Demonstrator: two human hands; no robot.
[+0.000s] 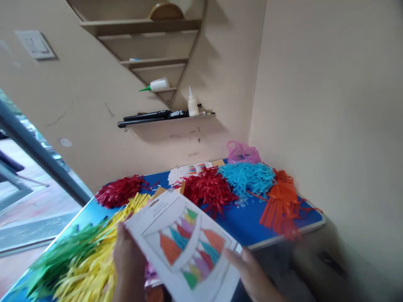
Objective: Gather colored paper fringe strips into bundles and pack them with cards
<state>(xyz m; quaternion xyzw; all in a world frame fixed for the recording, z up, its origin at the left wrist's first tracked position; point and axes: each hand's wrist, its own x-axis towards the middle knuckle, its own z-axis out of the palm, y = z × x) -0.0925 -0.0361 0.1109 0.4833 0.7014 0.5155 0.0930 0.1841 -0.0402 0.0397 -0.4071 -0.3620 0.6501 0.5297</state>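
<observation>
Both of my hands hold a white printed card that shows pictures of colourful tassel garlands. My left hand grips its left edge, with most of the fingers hidden behind it. At the lower right, my right hand pinches the other edge, thumb on the printed face. Something purple and white shows beneath the card, too covered to name. Beside my left hand lie yellow paper fringes and green fringes. Behind the card is a heap of red fringes.
On the blue table are more red fringes, light blue fringes, orange tassels, a pink plastic bag and printed cards. Glue bottles sit on wall shelves. A wall bounds the right side.
</observation>
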